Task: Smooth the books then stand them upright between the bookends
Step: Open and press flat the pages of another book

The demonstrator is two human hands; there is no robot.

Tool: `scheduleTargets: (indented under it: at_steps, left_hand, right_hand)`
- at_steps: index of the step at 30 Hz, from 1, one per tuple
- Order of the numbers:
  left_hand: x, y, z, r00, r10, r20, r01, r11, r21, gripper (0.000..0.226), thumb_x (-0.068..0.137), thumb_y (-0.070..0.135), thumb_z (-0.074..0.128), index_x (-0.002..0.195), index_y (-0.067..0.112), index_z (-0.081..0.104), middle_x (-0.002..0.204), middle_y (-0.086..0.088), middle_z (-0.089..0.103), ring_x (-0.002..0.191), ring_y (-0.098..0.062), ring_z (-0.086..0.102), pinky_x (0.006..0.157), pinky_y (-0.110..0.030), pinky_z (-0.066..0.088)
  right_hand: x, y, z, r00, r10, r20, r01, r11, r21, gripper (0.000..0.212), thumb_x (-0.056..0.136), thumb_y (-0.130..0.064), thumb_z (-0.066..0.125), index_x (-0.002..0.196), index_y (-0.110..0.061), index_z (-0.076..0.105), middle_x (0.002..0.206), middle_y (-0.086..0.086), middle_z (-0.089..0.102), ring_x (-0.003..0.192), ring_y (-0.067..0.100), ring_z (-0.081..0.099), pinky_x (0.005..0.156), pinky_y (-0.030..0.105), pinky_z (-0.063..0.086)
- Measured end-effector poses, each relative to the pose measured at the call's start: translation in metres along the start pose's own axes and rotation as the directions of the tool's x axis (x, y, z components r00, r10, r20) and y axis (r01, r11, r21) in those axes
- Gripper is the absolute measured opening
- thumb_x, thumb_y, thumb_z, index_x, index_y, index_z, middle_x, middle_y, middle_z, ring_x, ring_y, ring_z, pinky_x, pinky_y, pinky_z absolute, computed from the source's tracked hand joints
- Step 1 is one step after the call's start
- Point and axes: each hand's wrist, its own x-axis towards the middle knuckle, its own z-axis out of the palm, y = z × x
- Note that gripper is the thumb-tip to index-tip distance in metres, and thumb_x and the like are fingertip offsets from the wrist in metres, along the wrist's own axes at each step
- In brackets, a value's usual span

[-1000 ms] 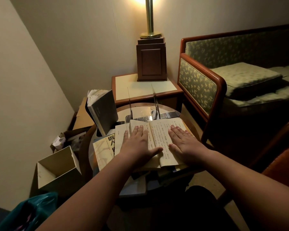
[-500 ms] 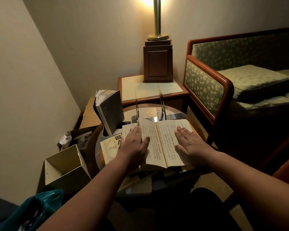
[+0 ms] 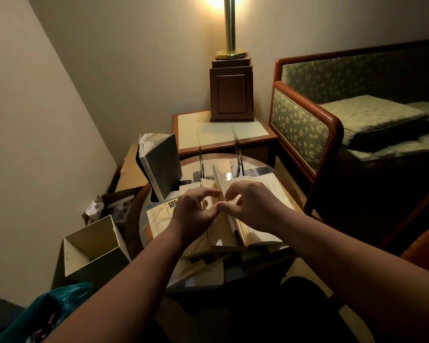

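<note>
An open cream-paged book lies on the round table. A sheaf of its pages stands up along the spine. My left hand and my right hand meet over the middle, fingers pinched on those raised pages. Two thin upright bookends stand just beyond the book with nothing between them. A grey book stands tilted at the table's left. Under the open book lies another book with large printed characters.
A side table with a wooden lamp base stands behind. A green patterned sofa is on the right, with an orange chair nearer. An open cardboard box and a teal bag sit at the left. More books lie under the open one.
Both hands were flat on the open pages, pressing them. They have come together at the spine and lifted a sheaf of pages upright. The camera has shifted slightly.
</note>
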Motion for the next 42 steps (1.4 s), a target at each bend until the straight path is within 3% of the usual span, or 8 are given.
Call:
scheduleTargets:
  at_steps: [7,15,18,21,28,32,37,42]
  left_hand:
    - [0.009,0.003,0.003,0.999,0.023,0.033,-0.025,0.999,0.04,0.038,0.086,0.031,0.076,0.121,0.019,0.067,0.117,0.004,0.07,0.104,-0.007,0.064,0.079,-0.016,0.054]
    - [0.019,0.002,0.017,0.994,0.036,0.105,-0.049,0.99,0.129,0.042,0.087,0.042,0.072,0.124,0.023,0.065,0.126,0.006,0.064,0.116,-0.012,0.056,0.095,-0.033,0.053]
    - [0.021,0.001,0.025,0.992,0.024,0.128,-0.057,0.963,0.265,0.045,0.088,0.046,0.068,0.128,0.026,0.061,0.136,0.005,0.058,0.128,-0.016,0.048,0.105,-0.042,0.046]
    - [0.024,0.003,0.029,0.984,-0.008,0.179,-0.061,0.924,0.377,0.055,0.091,0.049,0.062,0.14,0.028,0.05,0.152,0.003,0.042,0.144,-0.021,0.031,0.116,-0.047,0.029]
    - [0.033,-0.006,0.039,0.875,-0.254,0.412,0.007,0.858,0.514,0.082,0.096,0.061,0.045,0.159,0.022,0.009,0.167,-0.001,0.002,0.153,-0.022,-0.003,0.121,-0.049,0.0]
    - [0.034,-0.011,0.042,0.854,-0.282,0.436,0.013,0.851,0.526,0.083,0.096,0.061,0.043,0.159,0.019,0.008,0.167,-0.002,0.002,0.153,-0.023,-0.003,0.121,-0.049,0.0]
    - [0.03,-0.017,0.044,0.859,-0.277,0.431,0.003,0.844,0.537,0.079,0.097,0.061,0.04,0.159,0.019,0.013,0.167,-0.002,0.006,0.153,-0.023,-0.002,0.121,-0.049,0.0]
    - [0.026,-0.016,0.042,0.859,-0.267,0.436,-0.006,0.847,0.531,0.074,0.098,0.059,0.038,0.158,0.02,0.019,0.166,-0.002,0.008,0.153,-0.024,-0.001,0.121,-0.049,0.0]
  right_hand:
    - [0.002,0.003,-0.009,0.99,0.133,-0.048,-0.131,0.99,0.046,0.027,0.085,-0.023,0.076,0.107,-0.014,0.063,0.103,0.003,0.068,0.083,0.011,0.065,0.054,0.01,0.049]
    - [-0.011,0.029,-0.022,0.937,0.348,-0.025,-0.349,0.937,-0.019,0.04,0.088,-0.019,0.073,0.125,-0.022,0.06,0.125,0.005,0.06,0.109,0.025,0.061,0.078,0.029,0.057]
    - [-0.018,0.042,-0.016,0.925,0.38,-0.004,-0.379,0.923,-0.066,0.039,0.091,-0.02,0.067,0.129,-0.027,0.06,0.129,0.003,0.058,0.115,0.022,0.056,0.073,0.02,0.05]
    - [-0.023,0.053,-0.01,0.921,0.39,0.024,-0.385,0.916,-0.113,0.032,0.093,-0.024,0.063,0.125,-0.029,0.061,0.132,0.0,0.057,0.121,0.022,0.053,0.083,0.026,0.049]
    - [-0.025,0.05,-0.008,0.944,0.33,0.006,-0.307,0.885,-0.35,0.03,0.094,-0.036,0.061,0.124,-0.029,0.063,0.124,0.001,0.048,0.112,0.019,0.044,0.092,0.03,0.047]
    - [-0.018,0.048,-0.004,0.948,0.311,0.065,-0.26,0.876,-0.406,0.03,0.095,-0.04,0.057,0.114,-0.02,0.068,0.107,-0.002,0.051,0.09,0.011,0.049,0.074,0.022,0.045]
    - [-0.015,0.038,0.001,0.929,0.35,0.12,-0.249,0.831,-0.497,0.068,0.079,-0.082,0.048,0.098,-0.019,0.065,0.098,-0.003,0.042,0.085,0.013,0.049,0.071,0.026,0.044]
    - [-0.015,0.037,0.003,0.929,0.361,0.081,-0.288,0.845,-0.451,0.061,0.079,-0.069,0.062,0.113,-0.018,0.061,0.098,-0.005,0.044,0.085,0.013,0.05,0.074,0.025,0.046]
